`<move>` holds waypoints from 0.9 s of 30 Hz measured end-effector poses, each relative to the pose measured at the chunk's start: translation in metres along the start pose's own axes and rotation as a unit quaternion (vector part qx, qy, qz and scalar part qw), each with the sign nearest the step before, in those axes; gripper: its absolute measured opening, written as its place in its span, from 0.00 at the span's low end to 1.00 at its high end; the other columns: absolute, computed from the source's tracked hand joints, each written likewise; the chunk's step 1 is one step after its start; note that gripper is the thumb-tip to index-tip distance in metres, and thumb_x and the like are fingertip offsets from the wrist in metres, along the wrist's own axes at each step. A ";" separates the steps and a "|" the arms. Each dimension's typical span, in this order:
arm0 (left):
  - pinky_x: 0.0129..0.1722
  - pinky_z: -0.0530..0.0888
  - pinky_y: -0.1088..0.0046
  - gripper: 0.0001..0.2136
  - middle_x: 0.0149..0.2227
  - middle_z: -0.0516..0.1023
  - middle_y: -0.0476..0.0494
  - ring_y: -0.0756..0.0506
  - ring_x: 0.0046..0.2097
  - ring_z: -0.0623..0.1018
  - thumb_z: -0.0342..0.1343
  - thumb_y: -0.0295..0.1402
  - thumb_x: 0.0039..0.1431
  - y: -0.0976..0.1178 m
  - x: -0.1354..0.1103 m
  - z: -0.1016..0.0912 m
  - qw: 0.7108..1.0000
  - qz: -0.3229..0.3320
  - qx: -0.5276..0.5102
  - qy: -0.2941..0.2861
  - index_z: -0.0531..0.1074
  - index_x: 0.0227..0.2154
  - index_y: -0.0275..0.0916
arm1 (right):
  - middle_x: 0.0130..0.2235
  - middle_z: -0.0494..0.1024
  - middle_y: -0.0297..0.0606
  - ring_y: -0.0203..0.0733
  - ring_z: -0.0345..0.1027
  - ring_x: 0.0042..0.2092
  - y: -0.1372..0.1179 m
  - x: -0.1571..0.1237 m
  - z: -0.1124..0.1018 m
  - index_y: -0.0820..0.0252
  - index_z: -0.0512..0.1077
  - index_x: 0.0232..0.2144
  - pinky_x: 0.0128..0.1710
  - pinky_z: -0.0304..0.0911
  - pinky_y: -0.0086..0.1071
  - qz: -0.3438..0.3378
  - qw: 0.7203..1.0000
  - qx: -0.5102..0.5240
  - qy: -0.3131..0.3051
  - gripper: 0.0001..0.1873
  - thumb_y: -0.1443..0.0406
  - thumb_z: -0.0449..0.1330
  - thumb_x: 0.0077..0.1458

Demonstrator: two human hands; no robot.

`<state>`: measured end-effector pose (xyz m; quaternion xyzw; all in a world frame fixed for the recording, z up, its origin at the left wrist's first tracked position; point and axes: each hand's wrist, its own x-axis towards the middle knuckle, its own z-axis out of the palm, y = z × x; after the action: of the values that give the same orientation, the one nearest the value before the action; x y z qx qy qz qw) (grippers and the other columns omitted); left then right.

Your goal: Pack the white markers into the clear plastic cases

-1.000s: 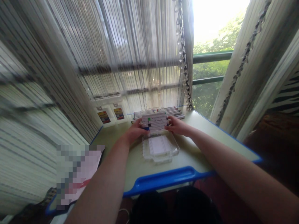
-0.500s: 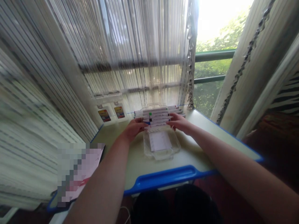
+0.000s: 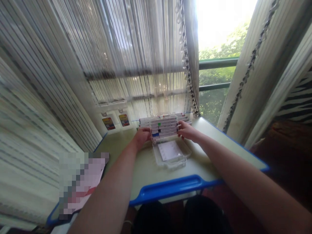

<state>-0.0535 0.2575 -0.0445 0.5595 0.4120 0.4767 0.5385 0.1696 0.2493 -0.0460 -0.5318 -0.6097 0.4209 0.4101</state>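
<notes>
Clear plastic lies between the two hands in the head view: an open, hinged, rectangular case (image 3: 159,163), its marker-filled half tipped up toward the person, its other half lying nearer the body. The left hand (image 3: 142,136) curls in around one side edge of the upright half; the right hand (image 3: 188,130) closes on the opposite edge, thumb and fingers drawn narrow. Whether any fingertip also presses on a pen end is too small to tell.

Level between the hands, a stack of white-barrelled markers with green, black and blue bands (image 3: 168,129) lies crosswise in that half. Just below the hands, a white rectangular sheet (image 3: 170,150) shows in the flat half. Beyond the hands, slim loose pens with pale barrels (image 3: 144,120) lie in a row on the pale green, blue-edged table (image 3: 207,162).

For a good hold, equal, light pressure from both sides would probably serve best, as squeezing could bow thin plastic. Tilting the filled half too far toward the body might spill the markers, so a slow, level turn seems wise.
</notes>
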 end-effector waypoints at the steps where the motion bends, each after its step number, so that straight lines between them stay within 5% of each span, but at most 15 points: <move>1: 0.30 0.74 0.71 0.12 0.24 0.78 0.45 0.45 0.31 0.77 0.51 0.22 0.30 -0.001 0.000 0.000 1.000 -0.002 -0.001 -0.004 0.75 0.21 0.36 | 0.26 0.69 0.28 0.29 0.60 0.21 -0.001 -0.001 0.000 0.59 0.59 0.34 0.14 0.55 0.22 0.005 1.000 0.002 0.001 0.17 0.81 0.52 0.43; 18: 0.35 0.75 0.71 0.12 0.34 0.80 0.41 0.47 0.33 0.78 0.65 0.28 0.37 -0.001 0.000 -0.002 0.999 -0.006 -0.038 0.025 0.77 0.30 0.33 | 0.22 0.67 0.27 0.29 0.60 0.21 0.001 0.004 0.003 0.60 0.64 0.35 0.15 0.55 0.21 -0.021 0.998 0.047 0.020 0.17 0.80 0.51 0.42; 27: 0.32 0.74 0.75 0.12 0.33 0.80 0.42 0.49 0.31 0.78 0.64 0.27 0.39 0.005 -0.002 -0.003 0.997 -0.018 -0.056 0.052 0.77 0.31 0.34 | 0.28 0.71 0.31 0.32 0.69 0.23 -0.011 -0.008 0.005 0.60 0.61 0.38 0.16 0.63 0.24 0.001 0.991 0.124 -0.049 0.14 0.78 0.55 0.50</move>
<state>-0.0574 0.2557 -0.0395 0.4958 0.4220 0.5178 0.5550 0.1620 0.2401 -0.0377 -0.4560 -0.5717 0.5193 0.4422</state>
